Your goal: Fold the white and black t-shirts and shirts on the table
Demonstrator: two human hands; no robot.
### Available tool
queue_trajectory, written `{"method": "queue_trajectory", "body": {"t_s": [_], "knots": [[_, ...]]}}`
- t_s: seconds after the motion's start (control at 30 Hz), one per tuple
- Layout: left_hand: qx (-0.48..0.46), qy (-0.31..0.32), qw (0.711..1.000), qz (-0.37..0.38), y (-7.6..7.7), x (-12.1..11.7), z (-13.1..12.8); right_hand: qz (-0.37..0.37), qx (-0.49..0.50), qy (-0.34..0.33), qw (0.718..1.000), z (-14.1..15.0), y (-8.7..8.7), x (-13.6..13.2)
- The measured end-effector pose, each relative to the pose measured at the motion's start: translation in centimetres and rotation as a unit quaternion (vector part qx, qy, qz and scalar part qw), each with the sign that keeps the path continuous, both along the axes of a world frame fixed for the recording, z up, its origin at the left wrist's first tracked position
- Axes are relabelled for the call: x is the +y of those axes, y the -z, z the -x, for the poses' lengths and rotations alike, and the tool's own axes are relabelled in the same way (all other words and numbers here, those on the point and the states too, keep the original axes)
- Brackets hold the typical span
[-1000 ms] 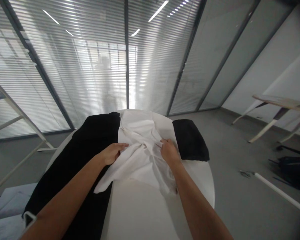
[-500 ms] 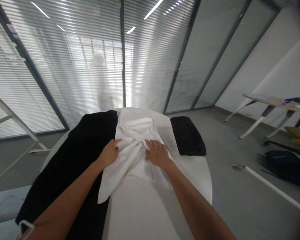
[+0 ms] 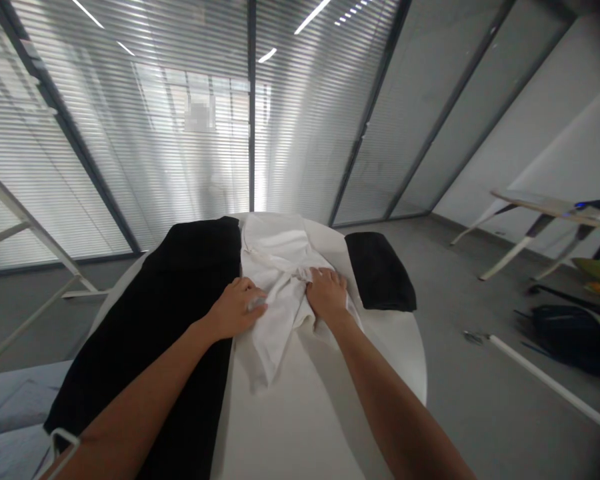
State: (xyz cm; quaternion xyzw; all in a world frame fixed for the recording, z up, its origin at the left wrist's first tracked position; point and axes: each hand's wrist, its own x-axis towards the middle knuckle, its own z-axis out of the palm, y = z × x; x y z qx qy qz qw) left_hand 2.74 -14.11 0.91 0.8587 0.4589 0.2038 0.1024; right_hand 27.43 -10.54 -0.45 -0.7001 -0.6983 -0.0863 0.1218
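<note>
Our left hand [image 3: 235, 310] presses closed fingers [image 3: 250, 293], our right hand [image 3: 327, 295] slightly spread ones, onto a crumpled white cloth garment [image 3: 275, 340]. It lies at twelve o'clock on a round white table [image 3: 400, 353], between two black cloths [image 3: 190, 267]

Place: you were working in an office.
Signs: glass partitions [image 3: 410, 127], slatted blinds [image 3: 130, 133] and strip lights [image 3: 313, 16] surrounded you.

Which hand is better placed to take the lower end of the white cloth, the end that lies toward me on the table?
The left hand seems better placed. It is nearer to the lower end of the white cloth, while the right hand lies further up on the cloth, next to the folded black cloth.
</note>
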Motion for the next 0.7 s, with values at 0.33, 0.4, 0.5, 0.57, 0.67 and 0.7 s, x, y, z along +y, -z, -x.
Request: {"method": "queue_trajectory", "body": {"t_s": [0.33, 0.4, 0.5, 0.57, 0.67, 0.7], "knots": [[0.028, 0.021, 0.997, 0.07, 1.6, 0.7, 0.4, 0.155, -0.009, -0.096, 0.983, -1.1, -0.6, -2.1], [0.025, 0.008, 0.998, 0.066, 1.8, 1.3, 0.9, 0.203, -0.015, -0.104, 0.973, -1.7, -0.7, -2.2], [0.033, -0.017, 0.998, 0.046, 2.2, 2.1, 1.4, 0.197, -0.019, -0.103, 0.975, -2.1, -0.6, -2.2], [0.046, -0.031, 0.998, 0.026, 2.7, 2.5, 1.5, 0.141, -0.012, -0.082, 0.987, -1.9, -0.7, -2.2], [0.061, -0.044, 0.997, -0.004, 3.3, 3.0, 1.4, 0.06, 0.021, -0.047, 0.997, -1.0, -1.3, -2.1], [0.062, -0.049, 0.997, -0.011, 3.5, 3.1, 1.3, 0.044, 0.036, -0.049, 0.997, -0.7, -1.6, -2.1]]}}
